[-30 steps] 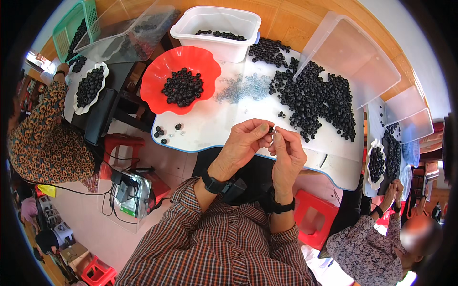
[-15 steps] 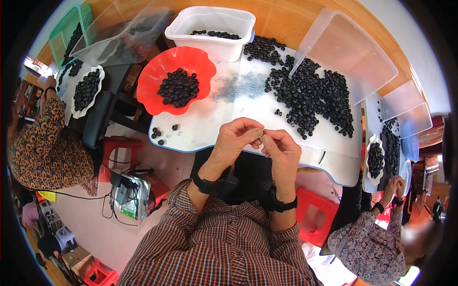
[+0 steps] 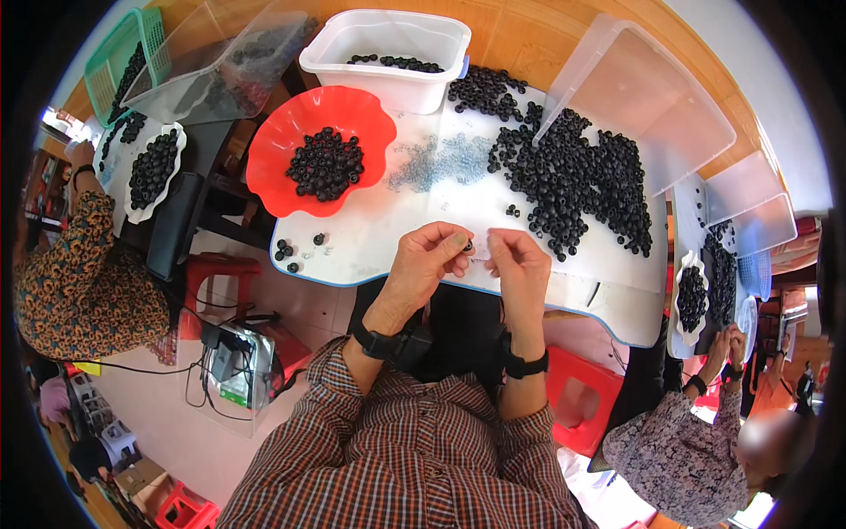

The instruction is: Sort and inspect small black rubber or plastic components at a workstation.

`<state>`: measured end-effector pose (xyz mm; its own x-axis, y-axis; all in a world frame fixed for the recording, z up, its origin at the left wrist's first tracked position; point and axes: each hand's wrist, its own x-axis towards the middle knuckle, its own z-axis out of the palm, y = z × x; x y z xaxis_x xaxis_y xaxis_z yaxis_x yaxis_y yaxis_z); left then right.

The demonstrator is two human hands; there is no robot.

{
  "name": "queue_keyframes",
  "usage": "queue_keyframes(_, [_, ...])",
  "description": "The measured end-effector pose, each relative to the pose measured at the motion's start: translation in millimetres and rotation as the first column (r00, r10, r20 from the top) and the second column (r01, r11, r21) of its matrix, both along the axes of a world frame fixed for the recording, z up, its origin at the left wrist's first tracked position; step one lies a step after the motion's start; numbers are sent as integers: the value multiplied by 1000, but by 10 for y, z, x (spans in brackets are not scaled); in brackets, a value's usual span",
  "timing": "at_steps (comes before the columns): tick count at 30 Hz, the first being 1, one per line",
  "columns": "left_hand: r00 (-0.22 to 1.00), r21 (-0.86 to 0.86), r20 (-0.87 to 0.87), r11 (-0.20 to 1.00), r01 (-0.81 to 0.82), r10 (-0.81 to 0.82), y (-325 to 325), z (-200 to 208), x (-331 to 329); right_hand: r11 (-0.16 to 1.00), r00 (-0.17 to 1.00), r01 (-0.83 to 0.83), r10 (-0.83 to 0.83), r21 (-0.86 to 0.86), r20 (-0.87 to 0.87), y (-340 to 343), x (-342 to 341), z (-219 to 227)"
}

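Observation:
Over the table's front edge, my left hand (image 3: 429,257) pinches a small round black piece (image 3: 468,247) between thumb and forefinger. A short way to its right, my right hand (image 3: 520,264) is closed in a pinch. Whatever its fingertips hold, if anything, is too small to make out. A large spread of round black pieces with holes (image 3: 564,181) lies beyond the right hand. Small clear pieces (image 3: 449,160) are scattered beyond both hands. To the left stands a red wavy-rimmed bowl (image 3: 374,123) with a heap of black pieces (image 3: 324,166) inside.
A white tub (image 3: 379,88) with black pieces stands at the back. A clear plastic bin (image 3: 648,97) leans over the spread at the back right. Several loose black pieces (image 3: 284,250) lie at the front left corner. People work at tables on both sides.
My hands were touching at the fingertips; now they are apart, the right one shifted slightly right. The black piece now shows at my left fingertips.

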<state>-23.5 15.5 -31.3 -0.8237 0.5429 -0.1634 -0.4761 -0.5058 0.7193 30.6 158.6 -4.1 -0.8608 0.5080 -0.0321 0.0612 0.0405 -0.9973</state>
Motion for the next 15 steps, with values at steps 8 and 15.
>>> queue_keyframes(8, [996,53,80,998,23,-27,-6,-49,-42,525,987,162,-86,835,-138,251,-314,-311])
queue_keyframes(15, [991,126,124,991,36,-52,-1,-96,-39,410,969,0,-224,912,101,213,-400,-315])
